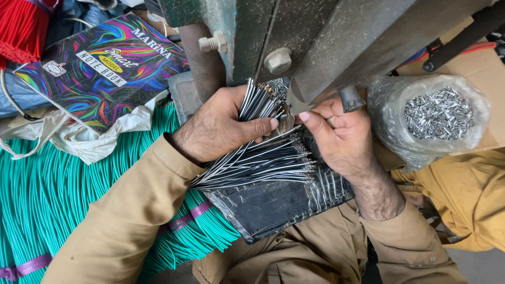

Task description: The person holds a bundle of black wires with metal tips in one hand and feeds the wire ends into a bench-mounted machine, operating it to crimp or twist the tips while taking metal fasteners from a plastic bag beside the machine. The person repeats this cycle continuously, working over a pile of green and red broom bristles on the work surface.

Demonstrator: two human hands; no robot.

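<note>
Lying across the left, bound by purple bands: a big bundle of green wires (58, 194). Looming overhead at top centre: a grey metal press (315, 42), bolts showing on its frame. Resting at upper left, partly over the green wires: a swirly multicoloured notebook (102, 66), a crumpled white bag (84, 139) touching its lower edge. Sitting at right on cardboard, just beside the right hand: a clear bag of small silver terminals (434, 113). Spreading under both hands at centre: a black pad (273, 202), silver-taped at its right edge. Fanning out over that pad, tips pointing right: loose black wires (263, 163). Closing around a tight bunch of black wires (255, 100), thumb pressing across them, just below the press: the left hand (218, 126). Pinching something small at the press's lower edge, thumb and forefinger together, too hidden for telling what: the right hand (339, 131), nearly touching the left thumb.
</note>
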